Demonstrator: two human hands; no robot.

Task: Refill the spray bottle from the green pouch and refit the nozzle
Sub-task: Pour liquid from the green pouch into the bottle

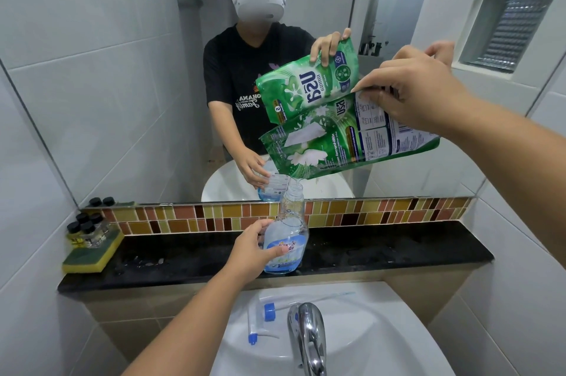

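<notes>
The clear spray bottle point(287, 240) stands upright on the black ledge point(382, 250), its neck uncapped, with blue liquid in its lower part. My left hand point(255, 248) grips its body from the left. My right hand point(413, 93) holds the green pouch point(337, 145) by its upper end, tilted down to the left so its corner sits just above the bottle's mouth, where a thin clear stream runs. The white spray nozzle point(266, 319) with blue collar and dip tube lies on the sink rim, in front of the ledge.
A chrome tap point(307, 336) rises over the white sink point(367, 342) at the bottom centre. Several small black-capped bottles point(87, 230) stand on a yellow-green sponge point(92, 253) at the ledge's left end. The mirror point(122, 69) behind reflects a person, the pouch and the bottle.
</notes>
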